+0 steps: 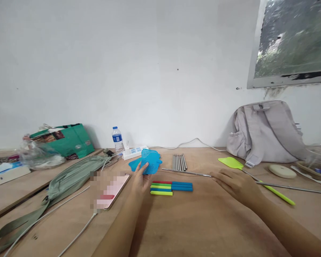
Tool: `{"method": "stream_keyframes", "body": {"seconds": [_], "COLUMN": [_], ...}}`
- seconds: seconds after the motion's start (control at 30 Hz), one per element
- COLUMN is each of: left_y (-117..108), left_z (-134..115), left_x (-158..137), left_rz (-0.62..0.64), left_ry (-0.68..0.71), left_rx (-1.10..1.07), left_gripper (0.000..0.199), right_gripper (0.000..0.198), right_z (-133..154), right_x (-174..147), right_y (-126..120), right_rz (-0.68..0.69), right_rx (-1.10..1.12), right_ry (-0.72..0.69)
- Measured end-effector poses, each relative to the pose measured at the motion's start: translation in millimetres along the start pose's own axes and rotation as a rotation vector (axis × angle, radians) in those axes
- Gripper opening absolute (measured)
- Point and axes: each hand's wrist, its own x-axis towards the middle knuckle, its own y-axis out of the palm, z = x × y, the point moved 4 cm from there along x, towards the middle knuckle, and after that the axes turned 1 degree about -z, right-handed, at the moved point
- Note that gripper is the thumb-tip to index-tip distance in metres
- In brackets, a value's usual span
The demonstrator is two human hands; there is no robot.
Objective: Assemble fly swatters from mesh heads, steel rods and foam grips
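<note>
Forearms (116,228), lower frame; left hand (142,181), centre, pinching the blue mesh (151,162); right hand (237,185), right of centre, gripping the rod (188,173), whose tip, if swung, could scatter the silver tubes (179,162).

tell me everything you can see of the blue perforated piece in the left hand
The blue perforated piece looks thin and plastic, dotted with small holes, with rounded upper corners and a short stub at its right edge. It is held tilted up, gripped near its lower left by the left hand. Another blue piece shows behind it; whether they touch is unclear.
</note>
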Motion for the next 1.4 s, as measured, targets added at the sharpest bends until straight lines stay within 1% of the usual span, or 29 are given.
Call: {"method": "stream_keyframes", "body": {"seconds": [0.13, 0.27, 0.33, 0.4, 0.5, 0.67, 0.8, 0.93, 1.23, 1.4], "left_y": [2.9, 3.5, 3.4, 4.0, 4.9, 3.2, 4.8, 5.7, 6.9, 7.3], "left_z": [-4.5, -3.9, -1.5, 1.1, 3.6, 3.2, 2.5, 2.3, -3.3, -1.2], "left_x": [-3.2, -4.2, -4.4, -4.8, -5.1, -4.5, -4.8, -5.3, -5.2, -6.3], "left_rz": [0.006, 0.023, 0.031, 0.056, 0.082, 0.041, 0.096, 0.134, 0.168, 0.188], "left_ry": [0.001, -0.05, -0.078, -0.098, -0.105, -0.098, -0.09, -0.07, -0.035, -0.039], "left_rx": [-0.025, -0.005, 0.01, 0.023, 0.032, 0.017, 0.037, 0.051, 0.128, 0.162], "left_gripper": [0.025, 0.025, 0.029, 0.032, 0.03, 0.03, 0.03, 0.028, 0.033, 0.032], "right_gripper": [0.024, 0.021, 0.022, 0.022, 0.022, 0.023, 0.022, 0.024, 0.024, 0.023], "right_z": [-10.5, -19.1, -20.9, -21.3, -21.3, -20.9, -19.0, -19.3, -21.0, -18.7], "right_x": [-2.2, -5.2, -6.0, -6.3, -6.2, -6.5, -7.5, -9.3, -10.4, -9.3], "right_y": [-3.5, -8.1, -9.1, -9.0, -7.4, -3.5, -1.3, 1.2, 1.3, 2.3], "right_rz": [-0.036, -0.099, -0.108, -0.105, -0.092, -0.082, -0.085, -0.066, -0.069, -0.056], "right_rx": [-0.017, -0.066, -0.077, -0.06, 0.004, 0.063, 0.087, 0.095, 0.108, 0.097], "right_ry": [0.009, 0.075, 0.081, 0.07, 0.064, 0.089, 0.061, 0.026, 0.013, 0.024]}}
